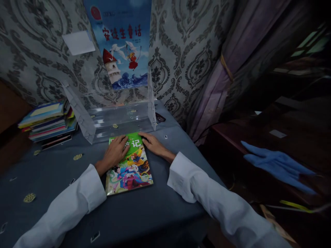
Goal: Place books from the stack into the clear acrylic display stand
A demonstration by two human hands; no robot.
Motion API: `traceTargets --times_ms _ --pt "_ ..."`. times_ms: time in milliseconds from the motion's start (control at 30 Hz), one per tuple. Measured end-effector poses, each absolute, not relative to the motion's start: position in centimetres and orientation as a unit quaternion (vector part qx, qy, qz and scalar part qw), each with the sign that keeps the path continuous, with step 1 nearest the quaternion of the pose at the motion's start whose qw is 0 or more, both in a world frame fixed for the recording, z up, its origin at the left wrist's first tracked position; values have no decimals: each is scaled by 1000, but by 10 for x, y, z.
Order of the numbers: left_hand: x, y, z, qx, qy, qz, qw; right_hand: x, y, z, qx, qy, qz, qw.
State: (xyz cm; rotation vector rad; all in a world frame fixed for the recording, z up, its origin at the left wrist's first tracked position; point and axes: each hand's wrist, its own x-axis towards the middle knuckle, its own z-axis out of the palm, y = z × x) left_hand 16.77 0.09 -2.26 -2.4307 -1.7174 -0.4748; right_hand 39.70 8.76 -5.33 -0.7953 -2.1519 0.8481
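Book (131, 172) lay flat, cover up, on the blue-grey worktop (139, 217), just in front of a clear plastic rack (121, 117). Left hand (115, 150) rested across the upper left of the cover, grip open and fingers outstretched, nothing enclosed; right hand (154, 143) had fingertips at the top right corner, could not tell whether its grip pinched the edge. Stack of books (49, 120) sat left of the rack, dark glasses (160, 118) just right.

A person's loose white left sleeve (62, 215) and right sleeve (219, 203); the right cuff (179, 175) is broad, with creases behind it and a bare right hand (154, 144) beyond.
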Motion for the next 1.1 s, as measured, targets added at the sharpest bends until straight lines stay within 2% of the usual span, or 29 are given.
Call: traceTargets --times_ms 333,1100 --pt "194 30 -9 -871 -476 -118 43 396 92 -57 -295 -806 360 366" --pt "196 24 -4 -892 -442 -91 -15 408 84 -52 -280 -822 349 353"
